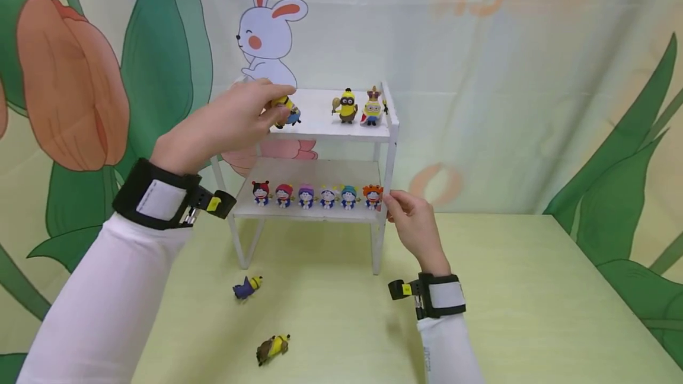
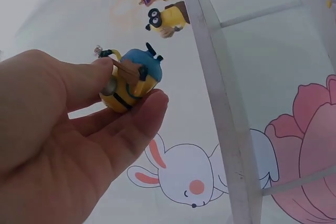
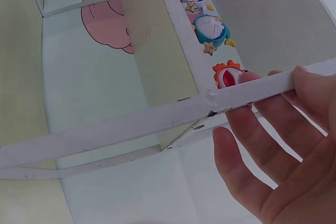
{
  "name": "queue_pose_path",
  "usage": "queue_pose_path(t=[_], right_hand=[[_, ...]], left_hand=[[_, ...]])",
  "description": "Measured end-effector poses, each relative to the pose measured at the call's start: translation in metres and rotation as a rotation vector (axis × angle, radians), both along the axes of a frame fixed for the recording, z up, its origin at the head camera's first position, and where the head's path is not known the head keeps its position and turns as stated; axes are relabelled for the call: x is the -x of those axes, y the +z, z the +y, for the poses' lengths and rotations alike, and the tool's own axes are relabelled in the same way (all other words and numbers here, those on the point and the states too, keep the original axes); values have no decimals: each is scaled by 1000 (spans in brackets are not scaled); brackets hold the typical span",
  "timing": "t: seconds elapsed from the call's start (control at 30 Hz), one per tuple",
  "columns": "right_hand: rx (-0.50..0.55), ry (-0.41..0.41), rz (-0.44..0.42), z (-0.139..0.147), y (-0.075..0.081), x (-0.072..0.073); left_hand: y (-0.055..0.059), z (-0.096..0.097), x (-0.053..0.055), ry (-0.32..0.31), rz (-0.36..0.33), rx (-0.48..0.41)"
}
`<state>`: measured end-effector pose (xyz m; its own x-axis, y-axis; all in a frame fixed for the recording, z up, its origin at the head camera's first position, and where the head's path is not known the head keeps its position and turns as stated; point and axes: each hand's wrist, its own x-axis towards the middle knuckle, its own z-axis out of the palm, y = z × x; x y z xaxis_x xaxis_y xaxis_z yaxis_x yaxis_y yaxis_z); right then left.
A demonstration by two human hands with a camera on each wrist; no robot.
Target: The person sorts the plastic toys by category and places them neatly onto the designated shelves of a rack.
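My left hand pinches a Minion figurine in blue overalls between thumb and fingers. It holds the figurine at the left part of the upper shelf, and in the left wrist view the figurine's feet point up and right. On that shelf, to the right, stand a Minion with a yellow cap and brown bottom and a crowned Minion. My right hand grips the rack's right front post at lower-shelf height, thumb on one side and fingers on the other, beside an orange-hatted Doraemon figurine.
Several Doraemon figurines line the front of the lower shelf. Two Minions lie on the yellow-green table in front of the rack: a purple-clad one and a brown-clad one. A printed curtain hangs behind.
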<state>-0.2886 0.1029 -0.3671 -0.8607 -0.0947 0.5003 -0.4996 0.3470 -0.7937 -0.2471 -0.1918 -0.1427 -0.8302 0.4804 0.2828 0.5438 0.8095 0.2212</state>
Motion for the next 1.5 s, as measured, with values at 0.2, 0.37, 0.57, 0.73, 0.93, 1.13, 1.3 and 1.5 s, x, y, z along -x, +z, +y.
queue_pose_path(t=[0.2,0.37,0.57,0.73,0.93,1.13,1.3,1.5], right_hand=[[11,10,2,-4,3,-3],[4,20,13,-6,-2,1],[1,16,21,-7,-3,1],[26,32,15,-9,-4,1],[22,35,33,-10,-2,0],[24,28,30,-9,-1,-1],[28,35,33,-8,-1,-2],[18,29,38,-8,-2,-2]], left_hand=[[13,3,10,27,-70,-29],[13,3,19,38,-96,-36],[9,8,35,38,-83,40],[8,14,44,47,-103,87],[10,21,52,38,-112,84],[13,29,55,9,-114,107],[13,33,57,3,-124,129],[14,34,56,-1,-137,155]])
